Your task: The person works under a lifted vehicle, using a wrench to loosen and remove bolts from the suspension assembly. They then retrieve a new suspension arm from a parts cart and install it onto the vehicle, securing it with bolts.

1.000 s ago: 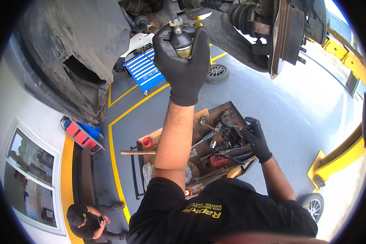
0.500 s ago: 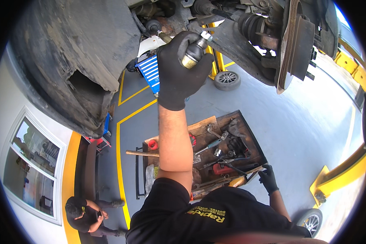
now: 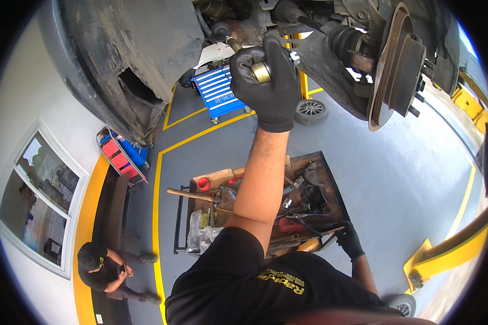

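My left hand (image 3: pixel 268 89), in a black glove, is raised under the car with its fingers wrapped around a tie rod end (image 3: pixel 261 72). The part's brass-coloured body shows between thumb and fingers, and a pale nut (image 3: pixel 294 57) sticks out past the hand's right side. A metal rod (image 3: pixel 233 44) runs up behind the hand to a ribbed rubber boot. Low on the right, my gloved right hand (image 3: pixel 350 241) is curled at the near right corner of a tool tray (image 3: pixel 339 192). What its fingers grip there is hidden.
Overhead are the brake disc (image 3: pixel 387 70), control arm (image 3: pixel 331 73) and wheel-arch liner (image 3: pixel 141 43). The tray holds a hammer (image 3: pixel 190 194), a socket (image 3: pixel 287 202) and pliers. Beyond stand a blue tool cabinet (image 3: pixel 218 89), a wheel (image 3: pixel 311 111) and yellow lift posts (image 3: pixel 450 244). A person (image 3: pixel 100 271) sits left.
My left hand has moved right and turned, its fingers now covering the tie rod end's black boot. My right hand has shifted slightly left and down at the tray corner. The view has shifted too.
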The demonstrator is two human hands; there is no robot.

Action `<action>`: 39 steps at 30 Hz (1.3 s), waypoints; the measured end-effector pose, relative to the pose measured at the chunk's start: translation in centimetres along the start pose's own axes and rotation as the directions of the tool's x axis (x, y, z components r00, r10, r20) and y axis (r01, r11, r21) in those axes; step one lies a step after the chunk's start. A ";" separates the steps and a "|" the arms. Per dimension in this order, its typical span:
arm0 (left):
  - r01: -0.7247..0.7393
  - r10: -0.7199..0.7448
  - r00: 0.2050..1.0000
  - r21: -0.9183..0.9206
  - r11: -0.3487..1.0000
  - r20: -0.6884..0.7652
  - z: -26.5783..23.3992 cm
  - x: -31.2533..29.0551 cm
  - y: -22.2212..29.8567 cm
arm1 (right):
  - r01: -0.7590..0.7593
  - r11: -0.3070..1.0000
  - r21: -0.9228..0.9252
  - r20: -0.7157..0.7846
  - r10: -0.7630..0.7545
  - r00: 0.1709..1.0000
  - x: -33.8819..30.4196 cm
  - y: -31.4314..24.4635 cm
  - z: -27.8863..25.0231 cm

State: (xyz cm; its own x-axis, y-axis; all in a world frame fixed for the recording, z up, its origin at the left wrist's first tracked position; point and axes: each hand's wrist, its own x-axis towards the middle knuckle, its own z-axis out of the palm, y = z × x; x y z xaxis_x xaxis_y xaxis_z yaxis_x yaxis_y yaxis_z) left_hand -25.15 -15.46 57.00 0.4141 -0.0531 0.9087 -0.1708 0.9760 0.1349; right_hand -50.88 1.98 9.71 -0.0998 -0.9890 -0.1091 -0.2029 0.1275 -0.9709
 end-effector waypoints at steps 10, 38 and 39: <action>-0.032 -0.131 0.842 0.291 0.956 0.524 -4.5 3.4 2.1 | -0.178 0.983 -0.052 -0.023 0.177 0.984 -1.7 3.1 -2.4; -0.249 0.235 0.968 -0.197 0.948 -0.090 -1.6 -0.1 -4.2 | 0.224 0.974 -0.019 0.091 -0.222 0.971 1.5 1.9 4.0; -0.289 0.279 0.957 -0.164 0.943 -0.083 -1.7 0.2 -4.3 | 0.247 0.968 -0.039 0.095 -0.243 0.965 1.4 1.9 4.2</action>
State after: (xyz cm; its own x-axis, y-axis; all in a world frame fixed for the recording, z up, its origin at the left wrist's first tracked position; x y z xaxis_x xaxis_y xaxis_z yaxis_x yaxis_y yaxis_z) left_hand -22.82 -19.34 55.89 0.4223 0.2392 0.8743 -0.1343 0.9704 -0.2006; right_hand -47.34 0.51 6.82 0.0458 -0.9929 0.1100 -0.2591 -0.1182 -0.9586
